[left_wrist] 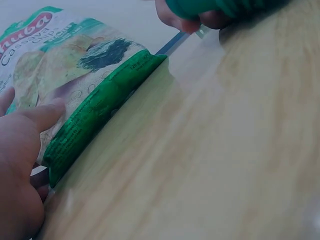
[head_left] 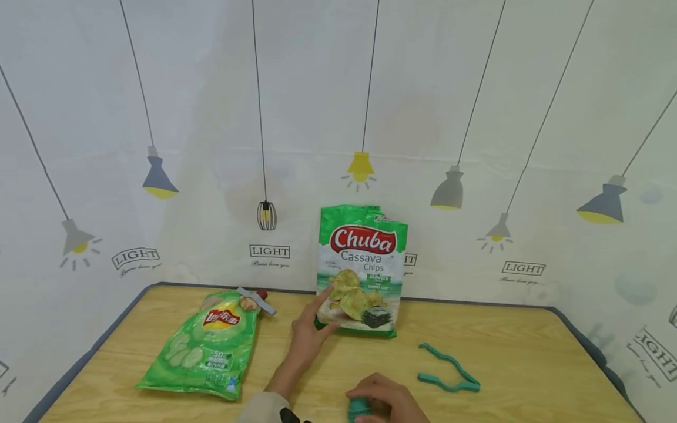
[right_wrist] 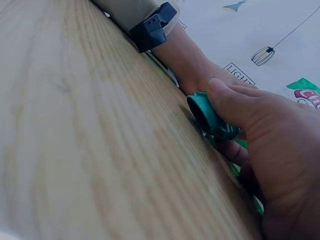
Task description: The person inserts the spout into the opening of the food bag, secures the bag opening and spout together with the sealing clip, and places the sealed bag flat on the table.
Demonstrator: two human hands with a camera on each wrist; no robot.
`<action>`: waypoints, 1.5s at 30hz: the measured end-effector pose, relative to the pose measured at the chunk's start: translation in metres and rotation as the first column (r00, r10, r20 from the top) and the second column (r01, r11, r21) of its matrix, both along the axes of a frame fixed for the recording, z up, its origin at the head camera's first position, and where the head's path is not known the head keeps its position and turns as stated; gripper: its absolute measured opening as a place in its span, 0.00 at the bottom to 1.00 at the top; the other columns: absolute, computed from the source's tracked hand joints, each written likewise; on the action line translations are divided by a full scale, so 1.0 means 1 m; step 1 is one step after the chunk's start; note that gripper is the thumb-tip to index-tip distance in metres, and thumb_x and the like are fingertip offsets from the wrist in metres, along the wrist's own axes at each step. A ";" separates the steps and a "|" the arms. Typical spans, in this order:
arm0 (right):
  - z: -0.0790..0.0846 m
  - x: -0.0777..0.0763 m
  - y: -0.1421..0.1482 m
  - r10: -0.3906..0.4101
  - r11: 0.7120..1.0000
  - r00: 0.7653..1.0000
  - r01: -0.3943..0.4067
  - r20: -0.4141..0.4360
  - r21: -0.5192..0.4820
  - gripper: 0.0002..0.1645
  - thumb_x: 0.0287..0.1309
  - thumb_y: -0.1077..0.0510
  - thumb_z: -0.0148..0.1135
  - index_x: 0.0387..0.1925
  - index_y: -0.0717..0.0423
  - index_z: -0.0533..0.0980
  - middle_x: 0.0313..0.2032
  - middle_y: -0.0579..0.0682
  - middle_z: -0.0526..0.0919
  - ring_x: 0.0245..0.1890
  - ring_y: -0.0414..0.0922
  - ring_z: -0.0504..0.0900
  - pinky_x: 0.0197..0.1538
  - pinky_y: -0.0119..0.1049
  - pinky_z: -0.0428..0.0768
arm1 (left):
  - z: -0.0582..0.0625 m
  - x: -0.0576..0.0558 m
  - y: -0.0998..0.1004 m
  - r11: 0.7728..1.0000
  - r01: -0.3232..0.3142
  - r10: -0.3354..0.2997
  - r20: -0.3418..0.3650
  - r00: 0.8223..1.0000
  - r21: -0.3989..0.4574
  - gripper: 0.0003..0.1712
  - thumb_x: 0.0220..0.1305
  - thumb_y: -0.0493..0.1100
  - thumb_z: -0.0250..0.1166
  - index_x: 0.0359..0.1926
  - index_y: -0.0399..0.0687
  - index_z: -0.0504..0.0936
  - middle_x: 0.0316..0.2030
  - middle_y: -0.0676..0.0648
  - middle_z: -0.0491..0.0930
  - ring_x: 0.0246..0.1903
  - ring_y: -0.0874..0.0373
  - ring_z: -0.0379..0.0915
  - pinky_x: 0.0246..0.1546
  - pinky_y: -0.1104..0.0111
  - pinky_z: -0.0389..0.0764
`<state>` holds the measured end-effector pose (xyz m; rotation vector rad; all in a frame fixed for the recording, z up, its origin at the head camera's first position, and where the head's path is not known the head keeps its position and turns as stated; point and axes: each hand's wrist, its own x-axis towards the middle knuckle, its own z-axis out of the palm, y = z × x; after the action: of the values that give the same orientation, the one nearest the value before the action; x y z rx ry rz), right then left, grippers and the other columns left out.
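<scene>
A white and green Chuba cassava chip bag point(head_left: 364, 258) stands upright at the back of the table. My left hand point(head_left: 308, 336) is at its lower left corner, thumb and index finger spread across the front; part of another finger shows by the bottom edge point(left_wrist: 105, 102). Lower down, my right hand point(head_left: 388, 396) holds a short, hollow teal cap with ridges point(right_wrist: 212, 117) between thumb and fingers. To its right, a teal bag clip point(head_left: 453, 376) lies unfolded on the wood.
A green Lay's chip bag point(head_left: 203, 346) lies at the left, its top corner gathered in a grey clip point(head_left: 259, 301) with a dark red end. Behind the wooden table point(head_left: 529, 364) hangs a white cloth printed with lamps.
</scene>
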<state>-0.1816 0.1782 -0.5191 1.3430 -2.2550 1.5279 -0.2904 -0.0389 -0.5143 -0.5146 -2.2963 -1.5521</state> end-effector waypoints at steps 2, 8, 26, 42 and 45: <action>0.001 0.003 -0.002 -0.009 0.999 1.000 0.010 0.018 -0.033 0.22 0.58 0.69 0.62 0.55 0.58 0.76 0.47 0.51 0.76 0.36 0.40 0.77 0.33 0.34 0.78 | 0.000 0.001 -0.001 1.000 0.003 -0.003 -0.037 0.999 -0.002 0.40 0.59 0.48 0.69 0.70 0.71 0.62 0.67 0.54 0.63 0.65 0.45 0.58 0.58 0.36 0.54; 0.003 0.008 -0.004 -0.042 0.991 0.994 0.054 0.105 -0.122 0.20 0.60 0.71 0.59 0.54 0.60 0.77 0.48 0.54 0.73 0.31 0.40 0.76 0.28 0.33 0.79 | 0.001 0.003 -0.005 0.999 0.005 -0.009 -0.098 0.995 -0.038 0.41 0.56 0.47 0.71 0.70 0.65 0.65 0.65 0.52 0.67 0.62 0.44 0.64 0.53 0.42 0.67; 0.029 0.015 -0.006 -0.337 0.927 0.941 0.324 -0.042 -0.189 0.21 0.53 0.74 0.64 0.49 0.60 0.79 0.44 0.57 0.75 0.35 0.44 0.79 0.28 0.36 0.80 | 0.005 0.009 -0.007 0.994 0.104 -0.105 0.051 0.993 0.021 0.44 0.55 0.46 0.71 0.70 0.73 0.61 0.68 0.51 0.61 0.67 0.47 0.56 0.60 0.45 0.60; 0.031 0.011 0.011 -0.534 0.832 0.844 0.515 -0.045 -0.207 0.21 0.54 0.68 0.67 0.50 0.58 0.79 0.48 0.52 0.74 0.40 0.39 0.76 0.31 0.33 0.78 | 0.003 0.041 -0.014 0.986 0.164 -0.165 -0.061 0.984 -0.024 0.46 0.50 0.42 0.72 0.70 0.63 0.64 0.67 0.56 0.64 0.65 0.49 0.60 0.58 0.45 0.62; 0.042 0.012 0.016 -0.573 0.806 0.818 0.550 -0.053 -0.220 0.20 0.53 0.69 0.67 0.50 0.59 0.79 0.48 0.54 0.75 0.41 0.39 0.76 0.31 0.33 0.78 | 0.003 0.050 -0.015 0.978 0.200 -0.204 -0.085 0.975 -0.049 0.46 0.51 0.39 0.71 0.70 0.60 0.63 0.67 0.55 0.64 0.65 0.50 0.60 0.58 0.46 0.64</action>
<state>-0.1697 0.1937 -0.4773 0.5981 -2.0911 1.3571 -0.2403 -0.0544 -0.5116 -0.8350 -2.2701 -1.5398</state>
